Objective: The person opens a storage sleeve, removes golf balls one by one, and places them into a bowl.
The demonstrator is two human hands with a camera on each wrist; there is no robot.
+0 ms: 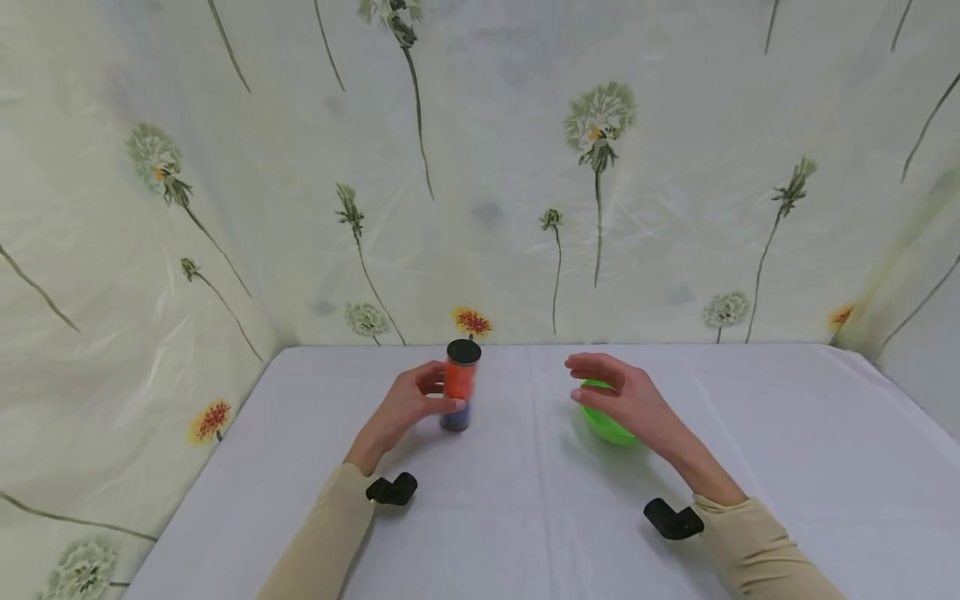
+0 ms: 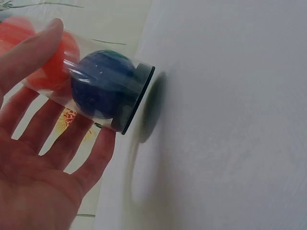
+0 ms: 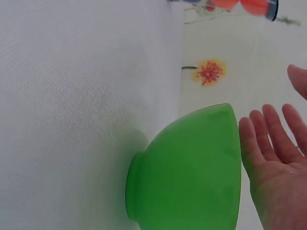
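My left hand (image 1: 405,408) grips a clear plastic tube (image 1: 460,382) with black end caps, thumb on one side and fingers behind. Inside it are orange balls and, at the lower end, a dark blue ball (image 2: 103,84). In the left wrist view the bottom cap (image 2: 135,98) hangs slightly off the table, with its shadow apart from it. A green bowl (image 1: 609,431) stands upright on the table to the right. Over its rim is my right hand (image 1: 630,400), fingers extended and holding nothing. The inside of the bowl is mostly hidden by that hand.
A white cloth covers the table (image 1: 495,517). Behind and to the left hangs a pale curtain (image 1: 487,125) printed with dandelions. Black wrist-worn devices sit at the left cuff (image 1: 392,489) and the right cuff (image 1: 673,519).
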